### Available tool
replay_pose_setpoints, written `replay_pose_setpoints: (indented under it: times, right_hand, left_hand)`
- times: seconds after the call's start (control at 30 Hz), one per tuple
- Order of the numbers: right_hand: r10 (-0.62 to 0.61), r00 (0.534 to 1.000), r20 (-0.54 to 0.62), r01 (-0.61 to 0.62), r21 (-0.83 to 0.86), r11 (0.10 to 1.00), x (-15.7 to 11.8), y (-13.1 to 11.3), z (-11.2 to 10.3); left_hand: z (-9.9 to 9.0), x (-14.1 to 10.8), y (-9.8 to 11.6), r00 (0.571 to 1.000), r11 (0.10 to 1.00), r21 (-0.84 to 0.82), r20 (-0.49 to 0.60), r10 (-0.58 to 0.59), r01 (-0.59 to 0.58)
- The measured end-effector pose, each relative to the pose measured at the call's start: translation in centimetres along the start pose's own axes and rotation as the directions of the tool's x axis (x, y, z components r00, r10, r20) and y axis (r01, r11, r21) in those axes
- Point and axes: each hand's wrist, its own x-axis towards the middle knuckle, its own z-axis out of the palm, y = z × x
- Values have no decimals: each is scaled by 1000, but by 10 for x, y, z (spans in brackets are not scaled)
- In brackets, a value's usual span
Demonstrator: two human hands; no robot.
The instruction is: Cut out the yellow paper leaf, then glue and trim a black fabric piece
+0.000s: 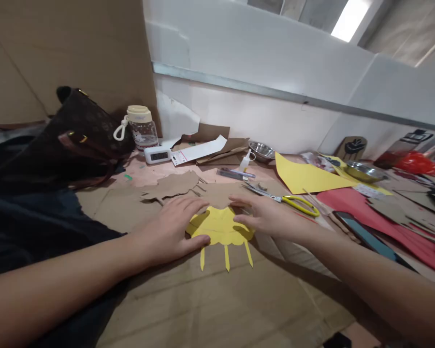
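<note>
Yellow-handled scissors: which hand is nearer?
Right. The right hand is just on the near side of the scissors, at the yellow cutout's right side; the left hand is farther off, at its left side.

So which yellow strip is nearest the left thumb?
The leftmost strip, beside the thumb of the left hand; the middle strip and right strip lie farther off.
</note>
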Motion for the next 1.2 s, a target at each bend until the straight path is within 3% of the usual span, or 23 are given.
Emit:
replay_pose_setpoints:
  times: [0.4,0.73,0.93,1.1,1.2]
  right_hand:
    - [74,997,-12,-67,291,954,9,-3,6]
    - [66,998,7,-64,383,921,21,1,8]
    - [1,998,67,-23,329,944,29,-1,12]
    - [-28,998,58,18,166,986,29,-7,8]
    - [-4,999,-46,2,-42,999,35,0,-7]
  left_hand:
    - [-3,-1,4,1000,1000,-6,-15,26,-26]
    - [-5,-2,2,992,994,-2,-63,109,-110]
    - [-6,-5,5,945,948,36,-70,319,-317]
    - [-6,-6,7,946,945,72,-34,322,-319]
    - [-6,-6,7,947,946,69,-27,320,-318]
